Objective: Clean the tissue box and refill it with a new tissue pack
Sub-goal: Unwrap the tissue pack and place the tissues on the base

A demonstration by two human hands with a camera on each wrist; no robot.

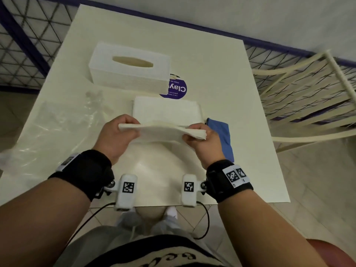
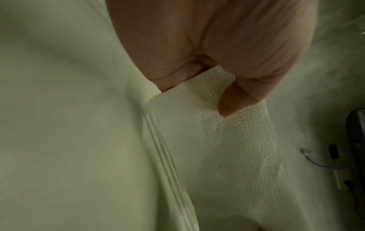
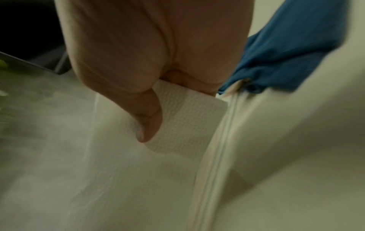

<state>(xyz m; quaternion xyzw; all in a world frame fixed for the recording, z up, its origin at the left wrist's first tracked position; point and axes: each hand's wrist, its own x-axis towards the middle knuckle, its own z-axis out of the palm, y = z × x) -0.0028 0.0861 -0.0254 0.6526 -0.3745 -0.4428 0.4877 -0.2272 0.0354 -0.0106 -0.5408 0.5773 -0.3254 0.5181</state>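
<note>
I hold a stack of white tissues (image 1: pixel 161 132) above the table, one end in each hand. My left hand (image 1: pixel 120 134) pinches its left end, thumb on the embossed tissue stack (image 2: pixel 207 125). My right hand (image 1: pixel 200 140) pinches the right end, thumb pressed on the tissue stack (image 3: pixel 187 121). Just beyond my hands a flat white panel (image 1: pixel 165 110) lies on the table. Farther back stands the white textured tissue box (image 1: pixel 129 68), its oval slot facing up and empty.
A blue cloth (image 1: pixel 221 135) lies right of my right hand, near the table's right side, and shows as blue cloth (image 3: pixel 286 50). Crumpled clear plastic wrap (image 1: pixel 54 122) covers the table's left part. A purple round sticker (image 1: pixel 176 88) sits behind the panel. A cream chair (image 1: pixel 308 97) stands right.
</note>
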